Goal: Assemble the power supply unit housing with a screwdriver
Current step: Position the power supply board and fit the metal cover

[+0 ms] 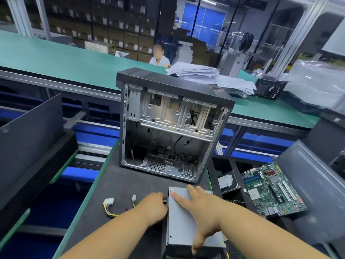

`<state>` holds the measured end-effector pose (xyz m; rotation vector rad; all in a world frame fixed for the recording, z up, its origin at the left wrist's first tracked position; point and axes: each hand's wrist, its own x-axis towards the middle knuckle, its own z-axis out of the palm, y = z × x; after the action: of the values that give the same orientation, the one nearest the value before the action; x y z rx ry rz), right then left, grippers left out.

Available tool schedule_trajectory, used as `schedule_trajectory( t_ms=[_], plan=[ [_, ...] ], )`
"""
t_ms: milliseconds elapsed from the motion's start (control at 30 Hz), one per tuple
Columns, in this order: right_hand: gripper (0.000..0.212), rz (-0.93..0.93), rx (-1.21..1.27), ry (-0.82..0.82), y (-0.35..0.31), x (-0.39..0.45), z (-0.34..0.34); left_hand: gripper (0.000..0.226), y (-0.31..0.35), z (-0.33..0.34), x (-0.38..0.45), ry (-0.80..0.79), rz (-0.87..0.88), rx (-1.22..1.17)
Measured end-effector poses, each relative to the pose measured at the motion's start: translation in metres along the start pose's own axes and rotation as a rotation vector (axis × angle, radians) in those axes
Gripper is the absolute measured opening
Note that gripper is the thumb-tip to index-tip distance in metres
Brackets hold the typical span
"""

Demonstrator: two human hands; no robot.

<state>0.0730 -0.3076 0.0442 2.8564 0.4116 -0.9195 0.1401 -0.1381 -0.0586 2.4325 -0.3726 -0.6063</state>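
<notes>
Hands are working on the power supply unit [183, 219], which is lying at the near edge of the dark work mat [112, 186]. Right hand [202, 212] is resting flat and spread on its top; left hand [155, 204] is curling against its left side, grip undeterminable. Computer case [168, 124] is standing open at the far edge.

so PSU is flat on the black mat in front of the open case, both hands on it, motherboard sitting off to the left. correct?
Not quite: the motherboard lies to the right, beside a hard drive, as the head view shows. The rest holds: the PSU lies on the black mat in front of the open case, left hand at its cable side, right hand on top.
</notes>
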Motion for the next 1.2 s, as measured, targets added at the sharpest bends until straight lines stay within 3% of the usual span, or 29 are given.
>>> schedule_trajectory(
  t_ms=[300,667,933,1133,1200],
  plan=[
    [0.142,-0.003,0.035,0.003,0.000,-0.004,-0.001,0.028,0.005,0.002,-0.007,0.088,-0.069,-0.148],
    [0.142,-0.004,0.015,-0.002,-0.001,-0.006,0.001,0.015,0.014,0.005,-0.008,0.050,-0.069,-0.215],
    [0.140,-0.003,0.043,-0.018,0.001,-0.006,0.003,0.024,0.007,-0.002,-0.011,0.005,-0.101,-0.190],
    [0.141,-0.002,0.045,-0.029,0.000,0.000,0.009,0.059,0.005,-0.007,-0.010,0.010,-0.201,-0.213],
    [0.141,0.002,0.049,-0.031,0.000,0.003,0.013,0.056,0.003,-0.006,-0.010,-0.040,-0.159,-0.238]
  ],
)
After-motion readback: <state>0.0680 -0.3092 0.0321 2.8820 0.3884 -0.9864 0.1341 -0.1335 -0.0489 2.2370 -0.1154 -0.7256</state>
